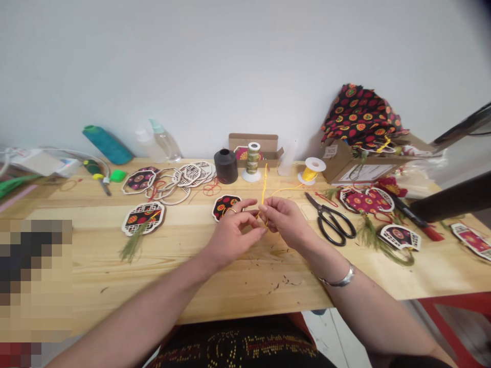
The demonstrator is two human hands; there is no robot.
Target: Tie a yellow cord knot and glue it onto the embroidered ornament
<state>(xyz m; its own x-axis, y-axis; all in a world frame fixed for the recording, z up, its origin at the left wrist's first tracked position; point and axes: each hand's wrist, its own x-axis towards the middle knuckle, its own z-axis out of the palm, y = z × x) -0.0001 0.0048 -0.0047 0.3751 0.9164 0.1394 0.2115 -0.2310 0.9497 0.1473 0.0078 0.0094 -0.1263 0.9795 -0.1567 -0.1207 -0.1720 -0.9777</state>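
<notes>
A thin yellow cord [264, 185] stands upright out of my right hand [283, 217], whose thumb and fingers are pinched on it. More of the cord hangs below the pinch. My left hand [236, 230] is just to the left, fingers bent and apart, thumb close to the lower cord; whether it touches the cord is unclear. Yellow cord runs from the right hand back to a white spool [315, 164]. Behind the left hand lies an octagonal ornament [225, 205] with black patterned cloth and a pale rim, partly hidden.
Black-handled scissors [333, 225] lie right of my hands. A black thread cone [226, 166] and a green thread spool [252, 159] stand behind. Tasselled ornaments [142, 219] and pale lattice frames [194, 175] lie left. A cardboard box [351, 166] holds patterned fabric [358, 115].
</notes>
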